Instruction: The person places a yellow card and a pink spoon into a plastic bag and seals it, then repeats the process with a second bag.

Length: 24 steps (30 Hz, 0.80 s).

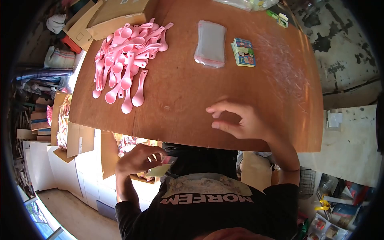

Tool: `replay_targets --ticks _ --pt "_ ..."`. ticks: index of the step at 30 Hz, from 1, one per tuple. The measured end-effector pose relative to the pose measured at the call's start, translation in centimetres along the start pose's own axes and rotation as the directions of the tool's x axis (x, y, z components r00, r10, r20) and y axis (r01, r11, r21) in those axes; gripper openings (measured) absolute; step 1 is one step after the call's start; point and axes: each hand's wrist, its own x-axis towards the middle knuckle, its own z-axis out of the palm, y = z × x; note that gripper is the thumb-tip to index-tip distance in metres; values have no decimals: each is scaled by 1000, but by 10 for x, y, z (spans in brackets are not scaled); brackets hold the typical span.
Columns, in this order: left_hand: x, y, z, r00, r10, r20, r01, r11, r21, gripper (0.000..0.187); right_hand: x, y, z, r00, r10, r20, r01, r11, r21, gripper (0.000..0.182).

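My left hand (pixel 141 159) is below the table's front edge, over an open carton, its fingers closed on a small clear packet (pixel 161 169). A pale yellow-green card and a bit of pink show in that packet; the rest is hidden by my fingers. Above the front right part of the brown table, my right hand (pixel 246 120) curves with thumb and fingers apart, nothing between them. A heap of pink plastic spoons (pixel 126 78) lies on the left of the table. Farther back are a stack of clear plastic bags (pixel 210 44) and a banded stack of printed cards (pixel 243 52).
Crumpled clear film (pixel 284 68) covers the table's right side. Green-handled scissors (pixel 279 18) lie at the far right. A cardboard box (pixel 122 18) stands behind the spoons. The carton (pixel 107 156) under the table edge holds packets, as does another box (pixel 78 138) at left.
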Motion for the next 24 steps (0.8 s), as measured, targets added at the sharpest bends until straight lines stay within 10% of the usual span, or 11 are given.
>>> replay_targets --ticks 5,10,14,17,24 --pt "-33 -166 37 816 -473 -332 570 753 328 45 41 56 -26 969 101 -225 -139 977 -162 12" --pt "-25 -202 55 745 -605 -281 666 692 278 50 93 100 -52 939 48 -340 -243 792 -560 16" --pt "7 -104 45 865 -496 -68 501 853 146 27 106 114 -51 919 244 -311 -387 717 -580 9" --pt "9 5 29 999 -24 34 19 991 133 23 107 124 -50 907 225 -357 -407 689 -599 9" --pt "69 102 -34 748 648 -143 -548 725 418 26 95 94 -52 880 113 -462 -384 743 -549 11"
